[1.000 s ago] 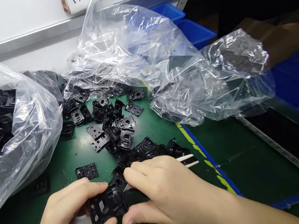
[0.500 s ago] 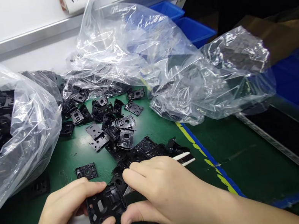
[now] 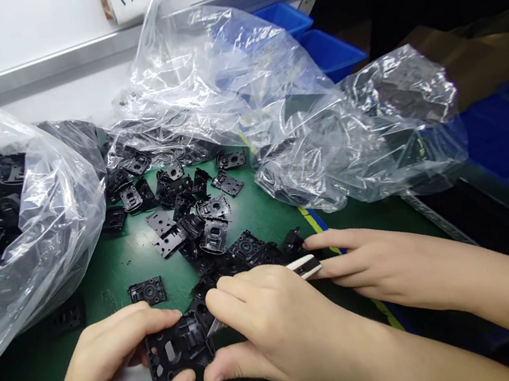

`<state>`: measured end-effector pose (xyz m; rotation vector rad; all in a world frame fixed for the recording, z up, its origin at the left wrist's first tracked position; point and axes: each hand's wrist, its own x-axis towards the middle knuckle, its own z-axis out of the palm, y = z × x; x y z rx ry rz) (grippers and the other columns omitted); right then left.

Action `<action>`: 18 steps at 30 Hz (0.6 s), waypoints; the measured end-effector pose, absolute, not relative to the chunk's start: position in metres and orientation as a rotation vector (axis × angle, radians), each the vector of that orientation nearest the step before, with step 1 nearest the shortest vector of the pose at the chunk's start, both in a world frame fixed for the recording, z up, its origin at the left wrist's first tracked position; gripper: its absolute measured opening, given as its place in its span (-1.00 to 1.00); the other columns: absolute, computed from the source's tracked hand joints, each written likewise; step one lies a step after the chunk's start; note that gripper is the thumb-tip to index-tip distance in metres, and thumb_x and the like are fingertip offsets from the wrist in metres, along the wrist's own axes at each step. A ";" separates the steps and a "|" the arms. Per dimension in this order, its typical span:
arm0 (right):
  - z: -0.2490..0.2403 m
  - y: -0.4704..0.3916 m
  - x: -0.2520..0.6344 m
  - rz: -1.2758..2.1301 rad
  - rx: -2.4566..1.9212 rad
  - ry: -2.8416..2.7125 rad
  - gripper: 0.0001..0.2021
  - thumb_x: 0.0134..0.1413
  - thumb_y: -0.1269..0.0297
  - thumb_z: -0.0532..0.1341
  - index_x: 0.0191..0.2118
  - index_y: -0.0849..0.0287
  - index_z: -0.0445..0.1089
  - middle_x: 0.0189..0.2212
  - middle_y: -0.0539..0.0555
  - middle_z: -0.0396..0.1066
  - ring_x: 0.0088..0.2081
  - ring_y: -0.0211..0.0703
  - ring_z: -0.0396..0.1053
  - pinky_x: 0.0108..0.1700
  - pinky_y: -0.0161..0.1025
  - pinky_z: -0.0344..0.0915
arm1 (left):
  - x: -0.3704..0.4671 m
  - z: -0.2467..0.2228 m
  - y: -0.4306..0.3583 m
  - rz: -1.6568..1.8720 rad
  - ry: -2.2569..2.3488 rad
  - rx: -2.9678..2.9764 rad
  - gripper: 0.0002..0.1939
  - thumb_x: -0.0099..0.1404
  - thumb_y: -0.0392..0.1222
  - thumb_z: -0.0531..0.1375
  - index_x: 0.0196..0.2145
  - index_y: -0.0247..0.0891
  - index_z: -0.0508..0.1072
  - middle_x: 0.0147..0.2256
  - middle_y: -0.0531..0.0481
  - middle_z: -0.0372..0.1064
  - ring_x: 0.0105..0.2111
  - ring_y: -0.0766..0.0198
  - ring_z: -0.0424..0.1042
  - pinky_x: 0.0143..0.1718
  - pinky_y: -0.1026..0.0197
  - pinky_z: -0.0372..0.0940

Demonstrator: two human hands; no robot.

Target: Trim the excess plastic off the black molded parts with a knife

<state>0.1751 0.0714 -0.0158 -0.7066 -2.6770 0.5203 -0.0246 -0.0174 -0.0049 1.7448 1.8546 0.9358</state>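
Observation:
A black plastic part [image 3: 180, 351] is pinched between the thumb and fingers of my left hand [image 3: 119, 372], its slotted face toward the camera. My right hand [image 3: 278, 324] is wrapped round a white-handled cutter [image 3: 306, 267], whose handle sticks out past the knuckles. The cutter's blade [image 3: 215, 326] touches or nearly touches the part's right edge. Beyond both hands lies a heap of black parts [image 3: 213, 234] on the green table [image 3: 148, 255]. One loose part [image 3: 148, 292] rests flat just above my left hand.
Another person's hand [image 3: 375, 261] reaches in from the right, its fingers at a black part [image 3: 293, 241] near the cutter's handle. Clear plastic bags stand at the left [image 3: 55, 206] and the back [image 3: 281, 120]. Blue bins [image 3: 333, 52] are behind.
The other person's hand has come in from the right to the heap's edge. My right hand has shifted slightly left with the cutter; my left hand has barely moved.

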 end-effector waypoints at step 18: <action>-0.018 0.070 0.175 0.481 -0.760 -2.647 -0.23 0.22 -0.28 -0.36 -0.49 0.22 0.33 -0.61 0.03 0.32 -0.61 -0.18 0.25 -0.56 -0.26 -0.03 | -0.029 -0.006 -0.020 0.757 1.850 2.012 -0.63 0.03 -0.14 0.24 -0.15 0.09 0.41 -0.22 0.19 0.44 -0.24 0.41 0.48 -0.26 0.54 0.35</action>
